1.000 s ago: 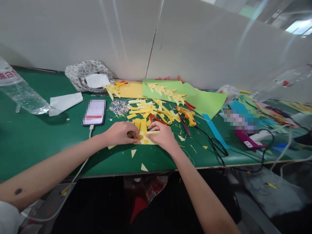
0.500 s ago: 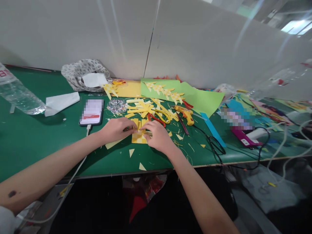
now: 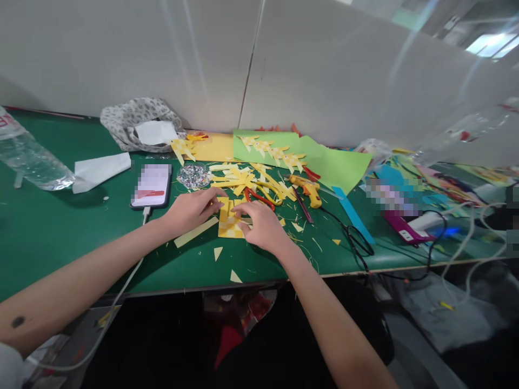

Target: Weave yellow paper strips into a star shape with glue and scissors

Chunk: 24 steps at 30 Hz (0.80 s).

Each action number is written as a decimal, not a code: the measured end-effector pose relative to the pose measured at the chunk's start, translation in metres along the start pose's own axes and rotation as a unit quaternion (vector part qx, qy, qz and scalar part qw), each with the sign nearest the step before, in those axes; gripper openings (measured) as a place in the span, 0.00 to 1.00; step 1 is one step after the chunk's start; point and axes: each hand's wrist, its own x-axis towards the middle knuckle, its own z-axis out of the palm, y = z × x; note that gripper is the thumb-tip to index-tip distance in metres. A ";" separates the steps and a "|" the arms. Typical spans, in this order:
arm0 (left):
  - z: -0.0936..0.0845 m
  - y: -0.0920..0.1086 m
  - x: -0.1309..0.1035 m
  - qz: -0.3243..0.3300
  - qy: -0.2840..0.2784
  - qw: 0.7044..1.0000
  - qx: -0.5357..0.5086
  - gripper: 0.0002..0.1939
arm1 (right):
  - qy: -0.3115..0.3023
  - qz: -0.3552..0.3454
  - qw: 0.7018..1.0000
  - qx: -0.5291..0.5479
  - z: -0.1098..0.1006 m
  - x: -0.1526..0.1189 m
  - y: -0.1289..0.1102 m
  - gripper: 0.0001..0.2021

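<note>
A small woven paper piece (image 3: 231, 232) in yellow and pale yellow checks lies flat near the table's front, its loose strips pointing away from me. At its upper left edge is my left hand (image 3: 194, 210), fingers bent and a little apart, nothing visible in them. My right hand (image 3: 263, 226) holds the piece's right side, thumb low and fingertips on the strips; a pale strip end shows between them. Part of the weave is hidden under these fingers. A pale paper strip (image 3: 197, 232) lies below my left hand.
Beyond my hands lie yellow paper strips (image 3: 239, 178), red-and-yellow-handled pliers (image 3: 267, 197) and a yellow glue gun (image 3: 310, 192) with a black cord. A phone (image 3: 151, 186) on a white cable lies left. Finished-looking woven pieces (image 3: 275, 151) rest on green paper (image 3: 332, 162). A bottle (image 3: 36, 156) lies far left.
My left hand has drawn slightly left and up from the middle of the woven paper, uncovering more strips. My right hand stays almost where it was.
</note>
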 end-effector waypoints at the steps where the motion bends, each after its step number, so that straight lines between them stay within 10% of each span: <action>1: -0.001 0.000 0.000 -0.007 0.001 1.000 -0.003 0.13 | 0.001 -0.003 1.000 0.001 0.000 0.000 0.000 0.17; 6: 0.000 0.001 0.000 0.013 0.003 1.000 -0.006 0.11 | 0.001 0.001 1.000 -0.013 0.000 0.000 0.001 0.18; 14: 0.007 0.001 -0.004 0.257 -0.058 0.964 0.032 0.12 | -0.013 0.029 0.998 -0.048 -0.003 0.002 -0.002 0.27; 24: 0.012 0.002 -0.003 0.275 -0.061 0.956 0.081 0.14 | -0.032 0.035 0.997 -0.069 -0.002 0.001 -0.003 0.28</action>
